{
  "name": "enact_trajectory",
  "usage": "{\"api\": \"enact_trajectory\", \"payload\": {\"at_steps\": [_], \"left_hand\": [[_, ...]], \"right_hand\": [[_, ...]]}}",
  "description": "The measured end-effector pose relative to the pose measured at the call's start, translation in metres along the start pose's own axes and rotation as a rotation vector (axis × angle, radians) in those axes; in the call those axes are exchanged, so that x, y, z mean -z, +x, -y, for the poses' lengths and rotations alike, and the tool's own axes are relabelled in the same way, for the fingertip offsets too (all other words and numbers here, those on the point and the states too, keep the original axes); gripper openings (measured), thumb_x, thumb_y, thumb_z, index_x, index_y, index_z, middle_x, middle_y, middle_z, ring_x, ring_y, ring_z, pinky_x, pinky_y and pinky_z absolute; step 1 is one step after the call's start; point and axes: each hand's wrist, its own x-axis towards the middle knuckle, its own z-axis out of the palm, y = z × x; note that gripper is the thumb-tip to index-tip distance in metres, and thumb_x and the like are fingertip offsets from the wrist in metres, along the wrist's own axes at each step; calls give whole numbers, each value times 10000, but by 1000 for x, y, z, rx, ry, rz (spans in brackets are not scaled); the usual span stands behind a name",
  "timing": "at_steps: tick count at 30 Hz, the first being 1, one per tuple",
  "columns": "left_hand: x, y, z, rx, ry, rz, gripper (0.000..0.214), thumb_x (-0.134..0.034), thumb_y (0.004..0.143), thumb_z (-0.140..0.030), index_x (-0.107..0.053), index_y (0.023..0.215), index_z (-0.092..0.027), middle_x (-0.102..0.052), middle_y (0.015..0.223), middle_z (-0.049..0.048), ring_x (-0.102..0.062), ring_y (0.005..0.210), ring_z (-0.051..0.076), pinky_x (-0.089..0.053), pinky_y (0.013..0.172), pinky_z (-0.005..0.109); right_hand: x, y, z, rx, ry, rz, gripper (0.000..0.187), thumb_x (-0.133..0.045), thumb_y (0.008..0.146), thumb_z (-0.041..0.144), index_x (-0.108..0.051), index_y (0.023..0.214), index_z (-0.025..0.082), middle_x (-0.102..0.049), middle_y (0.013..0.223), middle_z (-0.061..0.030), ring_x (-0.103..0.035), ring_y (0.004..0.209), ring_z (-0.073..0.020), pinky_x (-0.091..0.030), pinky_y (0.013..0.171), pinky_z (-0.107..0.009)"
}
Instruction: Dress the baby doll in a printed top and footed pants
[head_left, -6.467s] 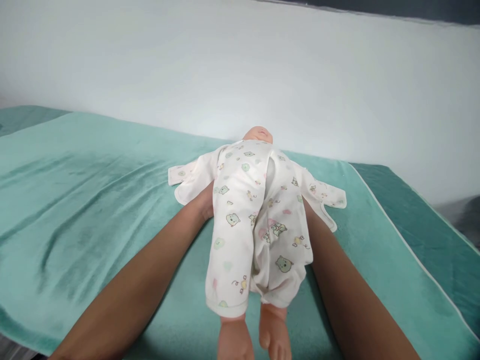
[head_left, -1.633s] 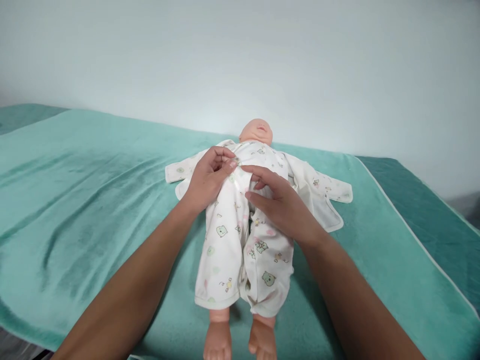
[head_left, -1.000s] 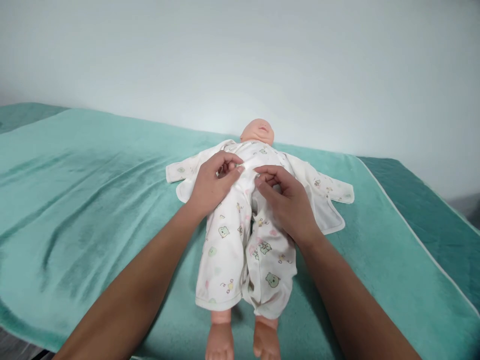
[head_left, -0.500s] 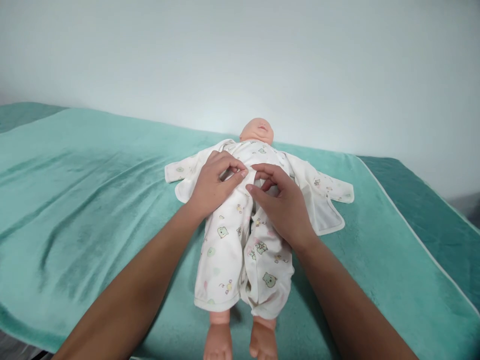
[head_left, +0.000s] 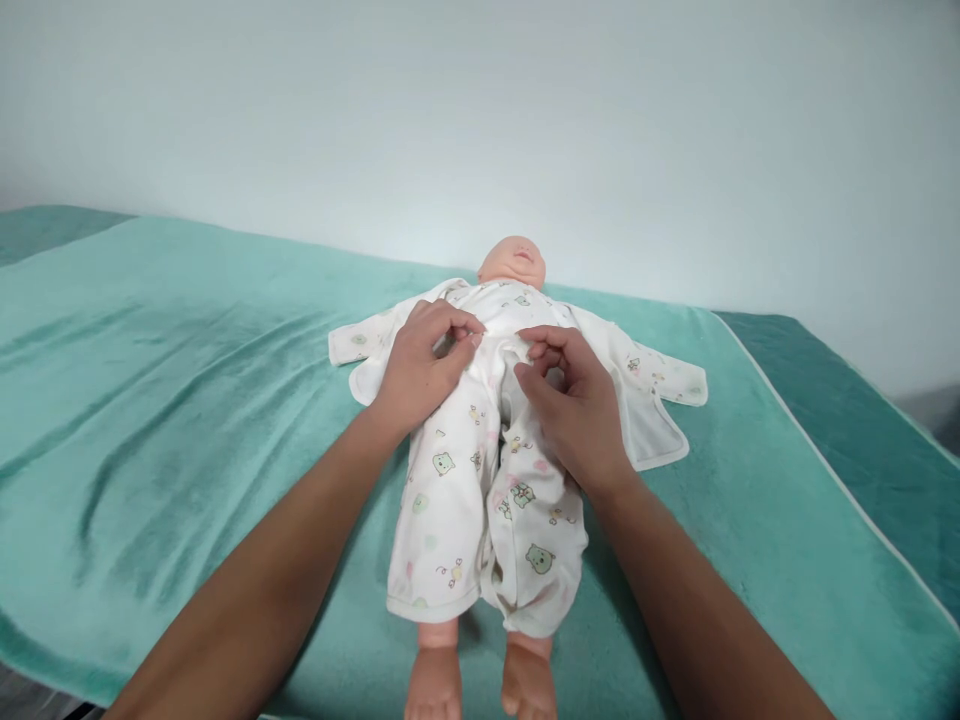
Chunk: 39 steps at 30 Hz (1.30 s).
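A baby doll (head_left: pixel 513 262) lies on its back on a teal blanket (head_left: pixel 165 400), feet toward me. It wears a white printed romper (head_left: pixel 480 480) with small bear figures. My left hand (head_left: pixel 421 366) rests on the doll's chest, fingers pinched on the left edge of the romper's front opening. My right hand (head_left: pixel 571 402) pinches the right edge, close beside the left. The doll's bare feet (head_left: pixel 480 682) stick out of the romper legs at the bottom of the view. The empty sleeves lie spread out to both sides.
A pale wall (head_left: pixel 525 130) rises behind the bed. A darker teal cover (head_left: pixel 855 440) shows past the blanket's white-trimmed right edge.
Since the oldest frame my hands have come out from under the doll's sides onto its chest. Over the last second both keep pinching the romper's front edges with small finger shifts.
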Motion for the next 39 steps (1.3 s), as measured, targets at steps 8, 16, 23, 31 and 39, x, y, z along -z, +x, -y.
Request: {"api": "enact_trajectory", "payload": {"at_steps": [8, 16, 23, 31, 39], "left_hand": [[1, 1, 1, -86, 26, 81, 238, -560, 892, -128, -744, 909, -278, -624, 942, 7, -557, 1016, 188, -448, 984, 378], [0, -1, 2, -43, 16, 84, 276, -549, 889, -100, -756, 850, -277, -632, 975, 11, -553, 1039, 187, -446, 990, 383], [1, 0, -1, -15, 36, 93, 257, -549, 892, -115, -743, 819, -267, -636, 983, 11, -556, 1055, 194, -443, 1010, 396], [3, 1, 6, -109, 115, 66, 288, -524, 877, -64, -734, 831, -256, -644, 1024, 24, -565, 1063, 199, -453, 999, 401], [6, 3, 8, -144, 84, 125, 349, -493, 910, -71, -755, 932, -300, -658, 1185, 8, -558, 1205, 198, -436, 1092, 432]], "right_hand": [[-8, 9, -5, 246, -477, 1, 251, -551, 873, 89, -653, 1056, 229, -616, 1059, -49, -577, 832, -168, -464, 755, -334], [-12, 13, -6, 383, -716, -30, 161, -548, 946, 151, -691, 950, 225, -672, 1020, -46, -575, 869, -193, -413, 741, -341], [-11, 13, -9, 379, -652, -43, 210, -519, 933, 110, -669, 997, 241, -707, 1011, -37, -572, 938, -230, -433, 807, -371], [-9, 10, -10, 390, -610, -32, 190, -504, 896, 93, -618, 976, 221, -656, 1009, -69, -569, 960, -245, -458, 835, -389], [-8, 10, -5, 360, -710, 21, 224, -462, 852, 59, -613, 929, 205, -605, 997, -87, -505, 899, -244, -431, 796, -392]]}}
